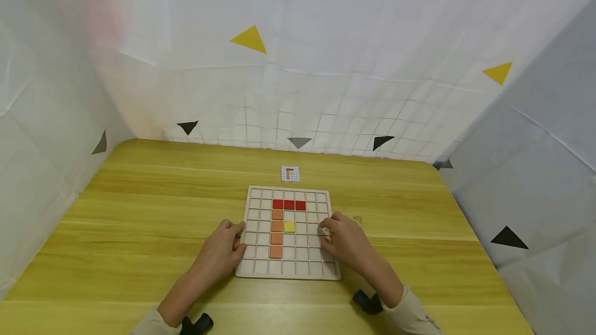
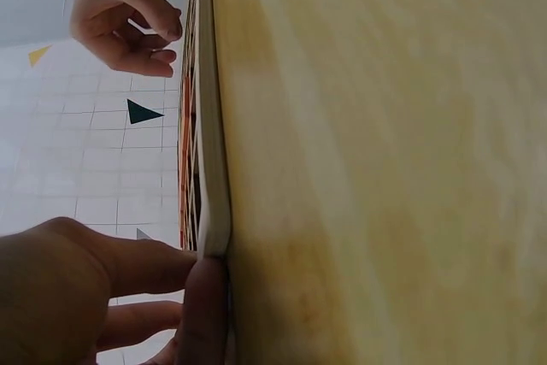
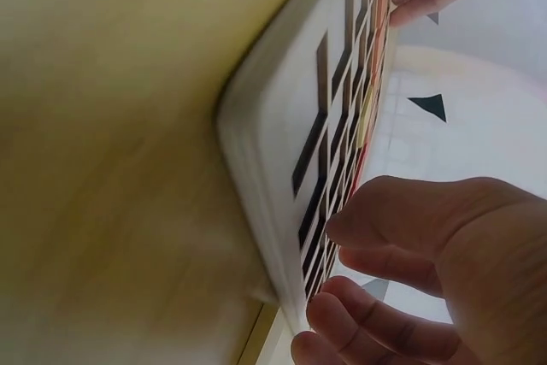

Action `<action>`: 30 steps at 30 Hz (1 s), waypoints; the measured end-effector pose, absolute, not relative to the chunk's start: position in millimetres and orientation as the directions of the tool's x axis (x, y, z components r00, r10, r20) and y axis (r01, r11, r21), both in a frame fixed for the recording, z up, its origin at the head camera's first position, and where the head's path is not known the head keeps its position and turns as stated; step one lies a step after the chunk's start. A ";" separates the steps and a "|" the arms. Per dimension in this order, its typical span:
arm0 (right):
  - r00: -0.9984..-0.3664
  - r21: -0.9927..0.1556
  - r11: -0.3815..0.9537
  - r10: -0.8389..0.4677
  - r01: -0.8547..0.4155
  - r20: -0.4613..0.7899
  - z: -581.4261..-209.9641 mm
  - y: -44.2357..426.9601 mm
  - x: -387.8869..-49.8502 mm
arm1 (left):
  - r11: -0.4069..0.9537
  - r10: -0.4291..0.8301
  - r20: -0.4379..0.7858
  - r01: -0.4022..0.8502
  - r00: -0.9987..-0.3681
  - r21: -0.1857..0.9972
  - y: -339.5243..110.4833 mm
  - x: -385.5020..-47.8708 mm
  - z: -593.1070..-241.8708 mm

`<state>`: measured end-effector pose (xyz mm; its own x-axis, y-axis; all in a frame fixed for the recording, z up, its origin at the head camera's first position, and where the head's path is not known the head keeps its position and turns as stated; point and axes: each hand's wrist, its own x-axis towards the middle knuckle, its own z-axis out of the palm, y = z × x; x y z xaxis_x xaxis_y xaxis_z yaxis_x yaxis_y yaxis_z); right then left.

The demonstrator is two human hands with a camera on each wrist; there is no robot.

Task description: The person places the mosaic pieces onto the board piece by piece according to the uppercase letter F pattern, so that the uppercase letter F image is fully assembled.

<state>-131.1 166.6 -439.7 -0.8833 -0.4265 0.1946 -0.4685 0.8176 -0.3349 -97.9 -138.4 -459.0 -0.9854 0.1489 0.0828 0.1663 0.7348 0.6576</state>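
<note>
A square wooden grid board point(image 1: 288, 269) lies flat on the table. Three red tiles point(image 1: 289, 204) form a row near its far side, and several orange tiles point(image 1: 277, 239) run down in a column from the leftmost red one. One yellow tile point(image 1: 289, 227) sits right of that column. At the board's left edge, my left hand point(image 1: 219, 252) holds the rim between thumb and fingers. My right hand point(image 1: 349, 242) hovers over the right edge with loosely curled fingers; nothing shows between them.
Behind the board, a small printed card point(image 1: 291, 173) shows a grid with a similar coloured pattern. The yellow wood-grain table point(image 1: 139, 211) is enclosed by white sheet walls point(image 1: 326, 87) with yellow, black and grey triangles. Black wrist devices point(image 1: 197, 323) show near both sleeves.
</note>
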 end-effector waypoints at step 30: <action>-0.895 -0.311 0.841 -0.432 -0.443 0.109 -441.9 205.3 -122.2 | 0.743 0.161 0.082 0.175 -0.984 0.646 -137.7 -96.5 -455.3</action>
